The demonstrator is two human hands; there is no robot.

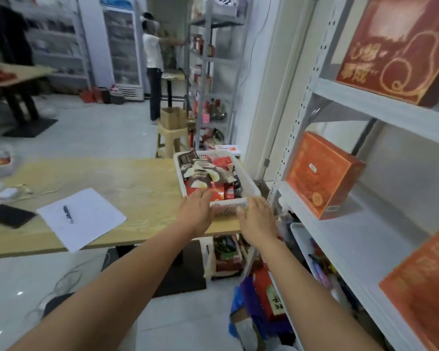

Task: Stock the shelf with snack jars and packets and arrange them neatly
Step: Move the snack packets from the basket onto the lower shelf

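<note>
Two bare forearms reach out from the near edge toward a pale wooden table (127, 178) that runs left to right across the room. On its near left part lie a white sheet of paper (86, 229) with a dark pen (68, 214) on it and, further left, a flat black phone (9, 216). At the table's right end stands a white perforated plastic basket (230, 208), heaped with red, brown and white snack packets (205, 176). Just right of it rises a grey metal shelf rack (352, 231) bearing orange cardboard boxes (322, 173). Far across the grey tiled floor, a person in a white top (153, 62) stands by another rack, near a glass-door fridge (123, 46).

The left hand (197, 211) lies flat at the basket's near left corner, fingers straight and spread over the rim onto the packets, gripping nothing. The right hand (257, 219) sits at the near right corner, thumb against the front wall, fingers over the rim; whether they clamp it I cannot tell.
</note>
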